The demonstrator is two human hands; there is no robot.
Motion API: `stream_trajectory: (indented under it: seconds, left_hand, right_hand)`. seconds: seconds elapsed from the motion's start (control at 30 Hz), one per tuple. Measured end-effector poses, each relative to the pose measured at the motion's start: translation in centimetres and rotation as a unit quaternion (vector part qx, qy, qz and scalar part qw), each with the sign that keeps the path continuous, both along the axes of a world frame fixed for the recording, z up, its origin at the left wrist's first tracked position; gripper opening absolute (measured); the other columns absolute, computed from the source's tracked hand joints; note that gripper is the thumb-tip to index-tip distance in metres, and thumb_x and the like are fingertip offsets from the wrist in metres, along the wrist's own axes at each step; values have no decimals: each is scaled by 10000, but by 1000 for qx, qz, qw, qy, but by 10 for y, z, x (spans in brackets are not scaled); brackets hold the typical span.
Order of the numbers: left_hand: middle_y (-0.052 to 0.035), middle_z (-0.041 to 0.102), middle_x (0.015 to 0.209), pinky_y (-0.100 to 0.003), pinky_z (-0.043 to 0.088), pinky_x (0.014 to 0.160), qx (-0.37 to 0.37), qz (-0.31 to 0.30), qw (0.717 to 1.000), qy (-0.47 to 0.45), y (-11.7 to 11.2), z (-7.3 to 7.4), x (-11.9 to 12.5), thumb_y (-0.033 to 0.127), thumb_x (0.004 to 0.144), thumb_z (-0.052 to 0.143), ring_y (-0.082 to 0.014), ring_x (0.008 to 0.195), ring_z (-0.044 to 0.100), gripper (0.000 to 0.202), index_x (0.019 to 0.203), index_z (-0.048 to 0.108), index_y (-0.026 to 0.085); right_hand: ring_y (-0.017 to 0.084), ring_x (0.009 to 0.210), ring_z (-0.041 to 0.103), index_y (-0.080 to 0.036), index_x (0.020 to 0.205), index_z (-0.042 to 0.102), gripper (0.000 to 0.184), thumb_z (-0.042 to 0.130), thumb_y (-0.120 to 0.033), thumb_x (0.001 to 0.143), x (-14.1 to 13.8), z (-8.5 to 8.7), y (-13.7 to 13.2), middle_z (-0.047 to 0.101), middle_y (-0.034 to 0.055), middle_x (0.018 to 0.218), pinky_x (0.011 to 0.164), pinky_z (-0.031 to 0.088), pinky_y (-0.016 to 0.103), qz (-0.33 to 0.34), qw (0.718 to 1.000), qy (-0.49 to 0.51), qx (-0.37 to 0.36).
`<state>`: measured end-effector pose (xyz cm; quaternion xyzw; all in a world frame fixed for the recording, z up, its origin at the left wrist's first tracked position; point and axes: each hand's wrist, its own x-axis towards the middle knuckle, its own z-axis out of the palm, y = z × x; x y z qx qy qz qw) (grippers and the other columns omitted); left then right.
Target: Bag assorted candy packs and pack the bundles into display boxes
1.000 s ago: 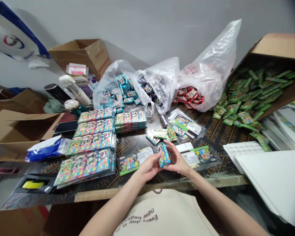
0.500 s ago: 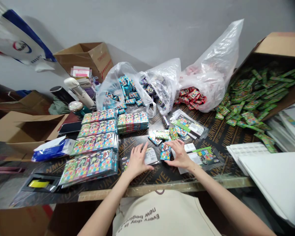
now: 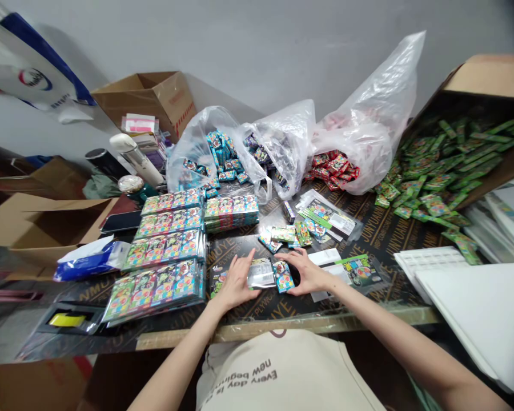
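Thumb and fingers of my right hand (image 3: pixel 306 274) grip a small blue candy-style box (image 3: pixel 284 277) with a colourful print. The box stands over the right end of a flat clear plastic pouch (image 3: pixel 262 274) that shows a white label. My left hand (image 3: pixel 235 283) lies on the pouch's left part, fingers and thumb spread, covering some of it. Just beyond the hands is a small group of loose boxes, among them a green one (image 3: pixel 302 233). Right of my right hand, another printed pouch (image 3: pixel 357 271) lies on the table.
Stacks of filled packs (image 3: pixel 156 288) line the left side. Behind stand plastic bags of blue boxes (image 3: pixel 223 154), dark boxes and red boxes (image 3: pixel 334 168). A carton at right spills green boxes (image 3: pixel 439 182). White sheets (image 3: pixel 475 308) lie at the right edge.
My right hand has moved slightly left and toward me with the blue box, which now sits against the pouch's right end. My left hand has barely shifted.
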<state>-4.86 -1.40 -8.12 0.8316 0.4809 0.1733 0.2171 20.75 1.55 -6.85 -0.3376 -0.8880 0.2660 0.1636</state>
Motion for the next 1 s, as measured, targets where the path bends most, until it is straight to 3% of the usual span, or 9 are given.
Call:
stream_trajectory:
  seconds: [0.2,0.33,0.6,0.83,1.0]
  left_hand:
    - [-92,489,1195,-512,164,1064,-24,-38,999,-12,-2,0,1,324,581,693,-260,1140,434,1055,1404,47,192]
    - [-116,447,1261,-522,168,1055,-14,-40,999,1,-7,-4,4,373,604,695,-265,1167,411,1040,1402,51,205]
    - [-114,455,1249,-477,216,1035,12,-28,999,29,-6,-4,4,384,655,646,-263,1160,404,937,1398,106,199]
    - [-135,334,1343,-512,214,990,30,-56,990,127,4,14,22,469,545,737,-342,1177,349,853,1292,369,285]
    - [-140,426,1218,-476,318,892,13,-45,985,167,17,15,46,405,559,748,-344,1084,408,798,1268,398,300]
  right_hand:
    - [286,1087,449,-219,1325,335,867,668,-354,537,2,5,3,521,104,1214,984,137,464,4,999,-35,12]
    - [285,1072,454,-213,1313,357,827,660,-374,561,3,-1,1,552,106,1166,983,117,472,4,999,-44,32]
    - [271,1032,485,-225,1304,340,827,649,-434,566,6,-21,-9,560,81,1149,990,130,466,-94,994,0,47]
    - [285,1051,465,-241,1277,369,729,620,-384,608,9,-5,-15,545,71,1163,996,115,471,-168,982,-26,76]
    - [294,1080,442,-242,1237,422,675,596,-348,594,11,5,-11,519,83,1152,1004,105,475,-173,978,-64,95]
